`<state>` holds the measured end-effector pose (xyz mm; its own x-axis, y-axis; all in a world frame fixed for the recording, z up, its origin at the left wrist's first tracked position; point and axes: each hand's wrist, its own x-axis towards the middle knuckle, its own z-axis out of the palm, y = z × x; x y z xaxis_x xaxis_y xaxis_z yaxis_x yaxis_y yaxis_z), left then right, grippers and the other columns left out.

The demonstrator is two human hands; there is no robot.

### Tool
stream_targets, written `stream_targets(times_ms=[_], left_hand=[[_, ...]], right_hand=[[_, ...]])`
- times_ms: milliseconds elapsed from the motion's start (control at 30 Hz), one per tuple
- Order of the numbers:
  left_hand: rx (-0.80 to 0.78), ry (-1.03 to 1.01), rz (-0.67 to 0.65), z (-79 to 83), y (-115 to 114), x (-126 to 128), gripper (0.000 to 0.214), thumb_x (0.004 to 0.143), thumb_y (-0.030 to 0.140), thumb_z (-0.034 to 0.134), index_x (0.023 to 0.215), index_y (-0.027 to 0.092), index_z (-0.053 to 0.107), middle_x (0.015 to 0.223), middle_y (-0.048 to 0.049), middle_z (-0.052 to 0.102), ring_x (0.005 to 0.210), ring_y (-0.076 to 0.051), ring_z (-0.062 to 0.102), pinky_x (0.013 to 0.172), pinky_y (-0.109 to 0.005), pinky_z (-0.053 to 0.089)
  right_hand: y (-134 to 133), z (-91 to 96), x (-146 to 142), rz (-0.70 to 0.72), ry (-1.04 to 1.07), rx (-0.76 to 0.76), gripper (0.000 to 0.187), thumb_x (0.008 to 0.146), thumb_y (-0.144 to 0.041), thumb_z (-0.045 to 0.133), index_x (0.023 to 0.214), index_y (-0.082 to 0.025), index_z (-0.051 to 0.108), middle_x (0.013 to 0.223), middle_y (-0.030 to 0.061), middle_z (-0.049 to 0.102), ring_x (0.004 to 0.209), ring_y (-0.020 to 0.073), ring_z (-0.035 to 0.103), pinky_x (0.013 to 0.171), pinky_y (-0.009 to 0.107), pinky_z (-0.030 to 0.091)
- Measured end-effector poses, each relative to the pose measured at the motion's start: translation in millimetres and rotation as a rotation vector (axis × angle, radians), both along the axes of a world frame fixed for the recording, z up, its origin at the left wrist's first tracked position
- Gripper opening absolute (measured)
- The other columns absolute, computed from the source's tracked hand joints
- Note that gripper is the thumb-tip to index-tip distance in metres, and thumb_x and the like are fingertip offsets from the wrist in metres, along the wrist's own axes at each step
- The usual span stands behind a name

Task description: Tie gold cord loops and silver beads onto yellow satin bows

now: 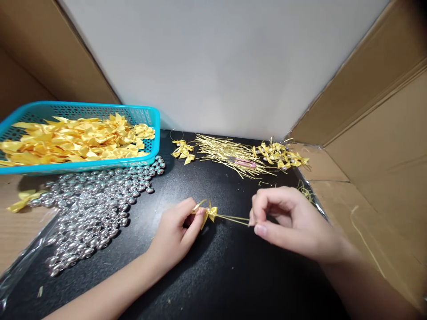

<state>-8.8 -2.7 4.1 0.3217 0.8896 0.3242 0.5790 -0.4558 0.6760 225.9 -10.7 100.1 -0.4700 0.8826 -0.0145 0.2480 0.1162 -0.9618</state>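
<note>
Low over the black table top, my left hand point(182, 224) pinches a small yellow ribbon bow point(211, 214) between thumb and forefinger. From the bow a gold cord point(233, 218) runs in two strands to the right. My right hand point(288, 222) is closed on the far end of that cord, thumb against forefinger, and the strands look taut between the hands. Part of the bow is hidden behind my left fingers. Whether a bead sits in the bow I cannot tell.
A turquoise basket point(159, 133) of yellow bows stands at the left. Silver beads point(90, 209) spread before it. Further back lie gold cords point(216, 149), pink-handled snips point(245, 163), a beaded bow pile point(280, 153) and a smaller bow cluster point(183, 151). Cardboard walls point(376, 98) flank the table.
</note>
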Motion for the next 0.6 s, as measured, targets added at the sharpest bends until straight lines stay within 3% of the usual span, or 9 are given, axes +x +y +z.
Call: stream_targets(times_ms=[100,233,333,400,500,600], left_hand=[[0.034,-0.013,0.011,0.0,-0.2,-1.3,0.032,0.094,0.02,0.045,0.062,0.02,0.043,0.057,0.0041,0.044,0.051,-0.011,0.045,0.05,-0.022,0.034],[0.078,-0.04,0.018,2.6,-0.3,-1.6,0.031,0.093,0.016,0.046,0.063,0.02,0.043,0.057,0.0046,0.043,0.05,-0.011,0.044,0.05,-0.022,0.034],[0.1,-0.087,-0.015,4.2,-1.8,-1.8,0.03,0.093,0.012,0.045,0.064,0.02,0.045,0.058,0.0044,0.044,0.051,-0.011,0.044,0.051,-0.021,0.035],[0.116,-0.121,-0.046,4.4,-3.3,-2.5,0.028,0.092,0.01,0.046,0.066,0.019,0.047,0.059,0.0038,0.047,0.053,-0.01,0.046,0.052,-0.021,0.037],[0.133,-0.15,-0.066,3.9,-5.7,-3.8,0.026,0.091,0.007,0.047,0.069,0.019,0.05,0.062,0.0031,0.05,0.055,-0.01,0.048,0.055,-0.021,0.039],[0.137,-0.172,-0.076,3.3,-7.8,-4.1,0.024,0.091,0.006,0.048,0.07,0.019,0.051,0.063,0.0029,0.051,0.056,-0.01,0.049,0.056,-0.021,0.039]], right_hand=[[0.1,-2.5,-3.5,0.04,0.075,-0.012,0.014,0.079,-0.017,0.066,0.07,-0.02,0.056,0.07,-0.001,0.059,0.067,0.0126,0.057,0.064,0.025,0.048],[-2.3,1.2,-10.9,0.288,0.01,-0.032,0.018,0.082,-0.019,0.069,0.066,-0.019,0.061,0.075,0.0004,0.064,0.072,0.0126,0.062,0.075,0.026,0.051],[-6.6,0.2,-18.2,0.379,-0.015,-0.047,0.013,0.08,-0.021,0.072,0.069,-0.017,0.065,0.078,0.0022,0.068,0.075,0.0138,0.065,0.079,0.027,0.053],[-9.2,-5.3,-23.8,0.307,-0.055,-0.061,0.005,0.079,-0.017,0.07,0.075,-0.017,0.068,0.078,0.0023,0.07,0.074,0.0139,0.066,0.075,0.025,0.053],[-11.4,-19.9,-33.3,-0.016,-0.083,-0.036,0.007,0.082,-0.014,0.063,0.08,-0.017,0.068,0.07,0.0,0.067,0.062,0.0118,0.064,0.061,0.022,0.052],[-13.3,-36.3,-41.7,-0.215,-0.087,0.21,0.007,0.081,-0.011,0.064,0.08,-0.016,0.067,0.066,-0.0009,0.065,0.058,0.0109,0.06,0.058,0.022,0.048]])
